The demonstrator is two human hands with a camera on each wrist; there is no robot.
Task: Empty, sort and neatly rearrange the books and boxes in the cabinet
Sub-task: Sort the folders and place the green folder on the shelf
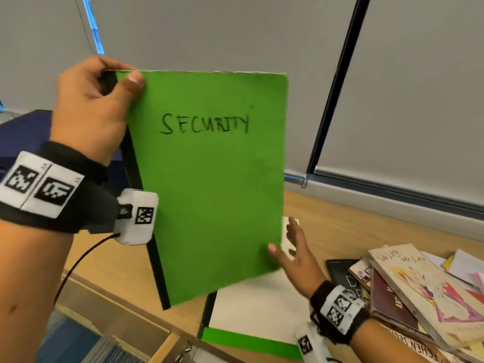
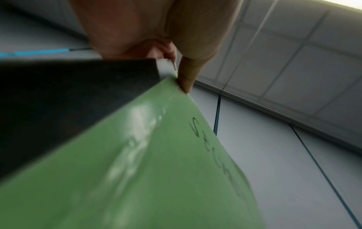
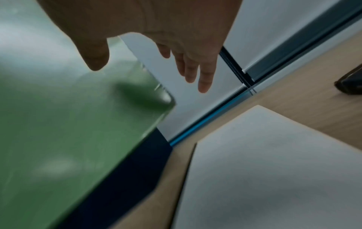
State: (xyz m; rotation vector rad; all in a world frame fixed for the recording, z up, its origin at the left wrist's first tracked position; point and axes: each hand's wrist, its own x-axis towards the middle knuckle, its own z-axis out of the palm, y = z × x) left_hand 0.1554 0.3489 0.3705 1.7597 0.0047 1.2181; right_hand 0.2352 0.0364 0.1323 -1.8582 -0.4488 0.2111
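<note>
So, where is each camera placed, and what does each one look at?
Head: looks forward and down; green book upright, both hands, left hand pinching its top corner.
Left wrist: looks along the thumb at the cover.
Right wrist: open right hand beside the book's edge.
All three views share the green book.

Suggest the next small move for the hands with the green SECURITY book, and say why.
Probably close the right hand on the green SECURITY book's lower corner. Only the left hand pinches it, at a top corner, so it hangs tilted above the wooden top; the right is open beside that corner, not gripping.
</note>
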